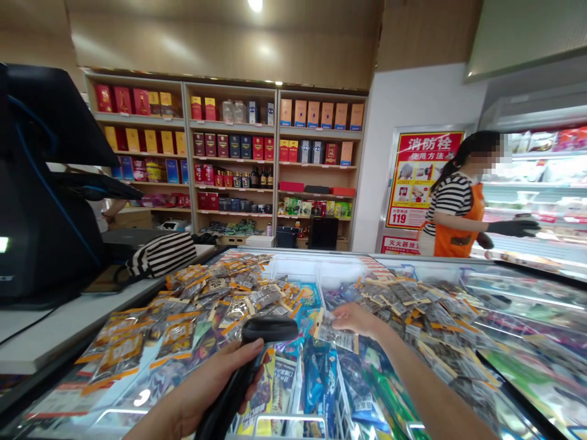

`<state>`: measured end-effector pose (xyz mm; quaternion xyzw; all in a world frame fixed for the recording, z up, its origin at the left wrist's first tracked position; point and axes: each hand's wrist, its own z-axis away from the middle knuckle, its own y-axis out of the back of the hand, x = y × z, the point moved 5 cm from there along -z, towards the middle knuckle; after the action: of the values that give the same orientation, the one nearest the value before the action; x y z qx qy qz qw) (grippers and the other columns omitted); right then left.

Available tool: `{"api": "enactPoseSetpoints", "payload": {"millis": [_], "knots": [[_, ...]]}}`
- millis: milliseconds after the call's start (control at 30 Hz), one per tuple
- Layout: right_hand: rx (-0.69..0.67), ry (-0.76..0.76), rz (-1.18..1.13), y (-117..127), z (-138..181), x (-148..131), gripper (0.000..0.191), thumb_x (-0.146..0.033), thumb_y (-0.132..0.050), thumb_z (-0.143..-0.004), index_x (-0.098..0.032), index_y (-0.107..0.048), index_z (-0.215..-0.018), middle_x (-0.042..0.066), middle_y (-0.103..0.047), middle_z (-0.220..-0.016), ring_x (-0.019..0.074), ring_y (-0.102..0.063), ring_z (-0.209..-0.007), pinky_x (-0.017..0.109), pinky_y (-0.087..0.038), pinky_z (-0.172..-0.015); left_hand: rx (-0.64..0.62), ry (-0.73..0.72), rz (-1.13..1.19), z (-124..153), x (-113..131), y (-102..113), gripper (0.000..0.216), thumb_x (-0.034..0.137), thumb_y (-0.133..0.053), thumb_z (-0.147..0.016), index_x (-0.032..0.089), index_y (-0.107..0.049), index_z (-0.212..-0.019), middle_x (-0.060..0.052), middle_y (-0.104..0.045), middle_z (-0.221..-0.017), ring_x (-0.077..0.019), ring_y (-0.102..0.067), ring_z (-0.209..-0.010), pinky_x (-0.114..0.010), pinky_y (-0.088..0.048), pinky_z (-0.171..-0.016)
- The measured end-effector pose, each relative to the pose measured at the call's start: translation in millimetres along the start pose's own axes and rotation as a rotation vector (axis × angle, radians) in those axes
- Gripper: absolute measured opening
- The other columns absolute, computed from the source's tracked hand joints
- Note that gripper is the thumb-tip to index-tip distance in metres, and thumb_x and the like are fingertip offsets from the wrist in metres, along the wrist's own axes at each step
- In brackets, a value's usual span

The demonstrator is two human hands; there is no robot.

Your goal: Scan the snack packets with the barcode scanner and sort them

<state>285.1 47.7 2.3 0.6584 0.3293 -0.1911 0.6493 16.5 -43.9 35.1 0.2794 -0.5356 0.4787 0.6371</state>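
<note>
- Far left, a till [46,201] stood on the counter beside the freezer [348,253].
- Left pile [177,333] of packets lay on the freezer.
- Left hand [236,366] was wrapped round a scanner [270,329].
- One packet [337,336] was over the freezer, between the piles, pinched by the right hand [358,319].
- Step in hand, I judged: scanning that packet; the next move called for squaring its printed side to the scanner.
- Right pile [431,311] lay nearer a co-worker [458,208].

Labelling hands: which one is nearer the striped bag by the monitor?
Left. The left hand, gripping the black scanner, is nearer the camera than the striped bag and to its right; the right hand, holding a packet, is farther right.
</note>
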Motion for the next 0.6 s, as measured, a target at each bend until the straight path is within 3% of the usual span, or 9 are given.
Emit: {"api": "enactPoseSetpoints", "payload": {"millis": [33,100,200,333,467,533,600], "knots": [[0.022,0.030,0.074,1.3,-2.5,-4.8,0.023,-0.025,-0.058,-0.056,-0.020,-0.062,-0.077,-0.001,-0.062,-0.069,0.0165,-0.055,-0.069,0.024,-0.039,-0.059,-0.009,-0.001,-0.003,0.2,-1.4,2.2,0.031,0.047,-0.051,-0.067,0.016,-0.048,-0.069,0.001,-0.051,-0.058,-0.0079,-0.045,-0.044,-0.020,-0.036,-0.040],[0.188,0.080,0.262,6.4,-3.8,-15.1,0.035,-0.024,-0.058,-0.057,-0.021,-0.059,-0.092,0.003,-0.062,-0.087,0.0196,-0.052,-0.085,0.028,-0.037,-0.073,-0.033,0.003,-0.006,0.4,-3.7,5.6,0.031,0.047,-0.050,-0.068,0.016,-0.048,-0.069,0.000,-0.052,-0.059,-0.0082,-0.045,-0.045,-0.020,-0.036,-0.041],[0.425,0.044,0.478,5.7,5.2,-23.3,0.031,-0.032,-0.046,-0.070,-0.018,-0.057,-0.096,0.009,-0.059,-0.092,0.0204,-0.051,-0.088,0.031,-0.035,-0.077,-0.032,0.000,0.008,-1.2,-6.5,10.6,0.031,0.047,-0.050,-0.068,0.015,-0.049,-0.069,0.000,-0.052,-0.058,-0.0083,-0.045,-0.044,-0.020,-0.036,-0.040],[0.415,0.001,0.567,-14.7,16.9,-17.0,0.033,-0.039,-0.036,-0.077,-0.020,-0.059,-0.093,0.009,-0.058,-0.090,0.0204,-0.051,-0.085,0.032,-0.036,-0.074,-0.018,0.025,0.035,-6.2,-13.8,14.8,0.032,0.047,-0.052,-0.066,0.015,-0.050,-0.069,0.000,-0.053,-0.060,-0.0084,-0.046,-0.045,-0.020,-0.036,-0.040],[0.249,0.198,0.494,-32.2,14.1,-14.8,0.032,-0.031,-0.031,-0.081,-0.025,-0.060,-0.094,0.004,-0.056,-0.102,0.0167,-0.047,-0.096,0.029,-0.032,-0.083,-0.002,0.041,0.019,-7.9,-17.2,12.5,0.035,0.048,-0.051,-0.066,0.013,-0.053,-0.071,-0.001,-0.053,-0.059,-0.0079,-0.046,-0.043,-0.019,-0.037,-0.040],[0.299,0.215,0.510,-27.2,12.6,-16.4,0.031,-0.031,-0.036,-0.078,-0.024,-0.056,-0.102,0.006,-0.049,-0.113,0.0185,-0.041,-0.105,0.030,-0.029,-0.087,0.034,0.053,0.017,-6.4,-16.0,11.2,0.035,0.047,-0.053,-0.065,0.013,-0.053,-0.071,-0.001,-0.053,-0.057,-0.0077,-0.046,-0.043,-0.018,-0.036,-0.039],[0.433,0.124,0.571,-15.1,14.8,-16.9,0.039,-0.034,-0.042,-0.075,-0.020,-0.049,-0.110,0.011,-0.046,-0.116,0.0221,-0.039,-0.107,0.033,-0.029,-0.087,0.059,0.067,0.027,-4.5,-14.3,10.9,0.033,0.047,-0.055,-0.064,0.014,-0.052,-0.069,-0.001,-0.053,-0.057,-0.0076,-0.046,-0.042,-0.018,-0.036,-0.038]]}}
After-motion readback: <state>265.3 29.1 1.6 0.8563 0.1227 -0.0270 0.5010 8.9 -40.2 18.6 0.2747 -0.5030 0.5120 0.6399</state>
